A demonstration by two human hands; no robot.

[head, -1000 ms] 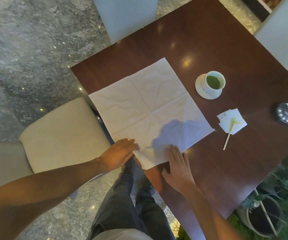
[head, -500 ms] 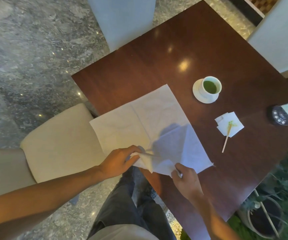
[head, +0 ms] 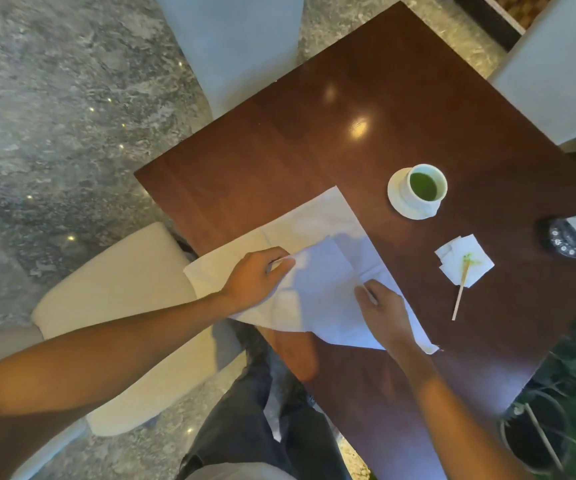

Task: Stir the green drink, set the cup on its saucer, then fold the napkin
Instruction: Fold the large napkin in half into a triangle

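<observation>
Dark table (head: pixel 314 140), napkin (head: pixel 317 271) edge pinched in left grip (head: pixel 258 275) and right grip (head: pixel 383 306).

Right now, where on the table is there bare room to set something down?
The far half of the table, beyond the napkin and left of the cup, is bare. It is crowded on the right around the small tissue and stir stick.
</observation>
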